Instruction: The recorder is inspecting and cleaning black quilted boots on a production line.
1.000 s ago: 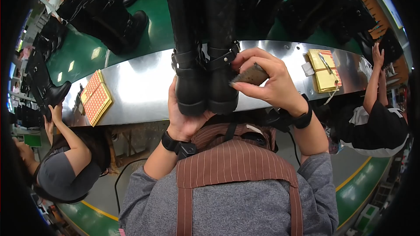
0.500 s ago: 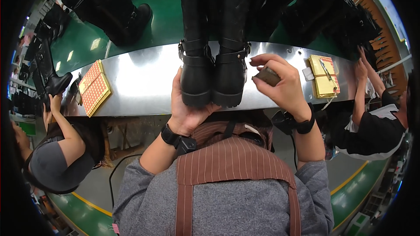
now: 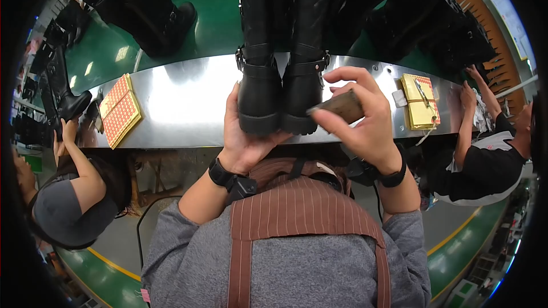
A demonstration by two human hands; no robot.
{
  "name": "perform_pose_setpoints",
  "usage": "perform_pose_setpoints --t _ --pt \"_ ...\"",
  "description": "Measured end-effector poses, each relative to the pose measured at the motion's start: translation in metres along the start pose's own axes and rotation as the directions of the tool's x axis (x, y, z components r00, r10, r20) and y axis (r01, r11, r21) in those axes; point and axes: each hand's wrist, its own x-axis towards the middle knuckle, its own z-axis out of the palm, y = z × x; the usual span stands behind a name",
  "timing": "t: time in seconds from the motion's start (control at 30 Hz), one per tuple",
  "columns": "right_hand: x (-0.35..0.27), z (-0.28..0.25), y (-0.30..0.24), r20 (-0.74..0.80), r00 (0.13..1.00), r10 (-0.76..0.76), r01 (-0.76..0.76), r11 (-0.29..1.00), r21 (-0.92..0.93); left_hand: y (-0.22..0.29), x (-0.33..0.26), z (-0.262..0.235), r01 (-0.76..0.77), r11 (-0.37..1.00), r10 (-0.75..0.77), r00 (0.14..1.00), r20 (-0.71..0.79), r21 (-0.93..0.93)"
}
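Left hand (image 3: 248, 147) cupped, holding the black boots (image 3: 258, 98) from below; right hand (image 3: 374, 122) pinching a dark block (image 3: 344, 107) just beside them.
Metal table (image 3: 191, 111) below them, I'm seemingly rubbing them; next calls for steady support.

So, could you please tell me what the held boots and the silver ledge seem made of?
Held boots: semi-matte black, probably leather or imitation leather, judging by the smooth surface and faint sheen.
Silver ledge: likely polished steel or similar metal, given its bright glare.

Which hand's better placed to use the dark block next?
Right hand, most likely: it holds the dark block close beside the black boots, while the left hand cups them from below.
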Motion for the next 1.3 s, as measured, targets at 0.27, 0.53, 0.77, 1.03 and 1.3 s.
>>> perform_pose_setpoints --t 0.27,0.53,0.77,1.03,1.3 --pt "0.017 -0.003 -0.014 0.139 0.959 0.247 -0.235 0.967 -0.099 0.003 -0.001 0.001 0.012 1.000 -0.012 1.000 -0.017 -0.003" --pt "0.010 0.010 -0.008 0.145 0.989 -0.012 0.045 0.973 -0.225 0.003 -0.002 -0.002 0.006 1.000 -0.006 1.000 0.014 0.008" --pt "0.013 -0.001 -0.008 -0.127 0.983 0.130 -0.152 0.972 -0.178 0.005 -0.001 -0.001 0.003 1.000 -0.003 1.000 -0.006 0.027" --pt "0.012 0.006 -0.002 -0.103 0.993 0.062 -0.065 0.998 -0.023 0.005 -0.001 -0.004 0.021 0.999 -0.020 0.999 0.034 -0.040" --pt "0.003 0.010 -0.005 -0.137 0.980 0.145 -0.144 0.989 0.021 0.004 -0.001 -0.003 0.025 0.998 -0.025 1.000 0.003 -0.052"
